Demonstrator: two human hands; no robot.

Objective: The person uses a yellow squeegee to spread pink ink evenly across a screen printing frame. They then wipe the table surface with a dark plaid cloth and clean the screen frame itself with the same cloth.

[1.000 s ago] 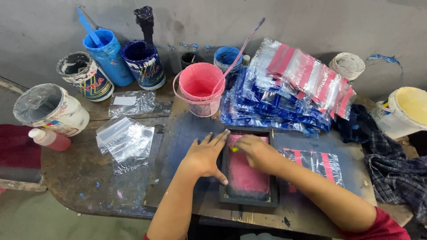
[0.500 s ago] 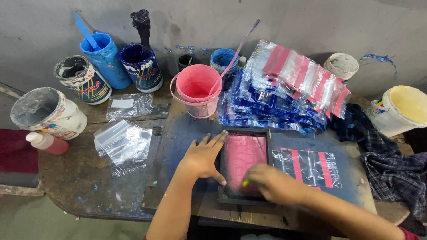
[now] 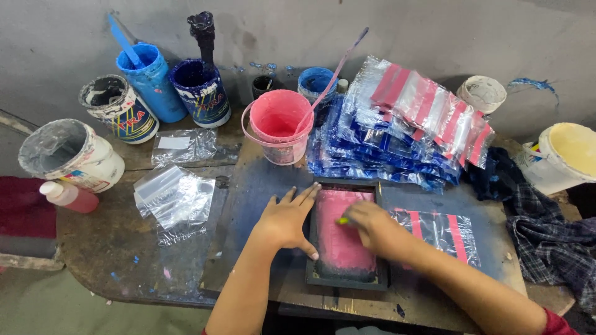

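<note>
Pink bucket point(image 3: 280, 133), blue tub point(image 3: 148, 79), printed bag stack point(image 3: 403, 130) — checked cloth point(image 3: 549, 239) at right.

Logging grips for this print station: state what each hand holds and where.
Right hand grips a small yellow-tipped tool, mostly hidden, over the pink screen frame. Left hand holds nothing, pressing flat on the frame's left edge.

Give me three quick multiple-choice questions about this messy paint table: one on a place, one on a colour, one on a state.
1. Where is the left hand?
A. flat beside the frame
B. in the pink bucket
C. on the cloth

2. What colour is the ink in the frame?
A. yellow
B. pink
C. green

3. How is the right hand?
A. open, in the air
B. in a pocket
C. closed on a tool

A: palm down at the frame's left edge.
B: the screen is pink.
C: fingers curl round it.
</note>
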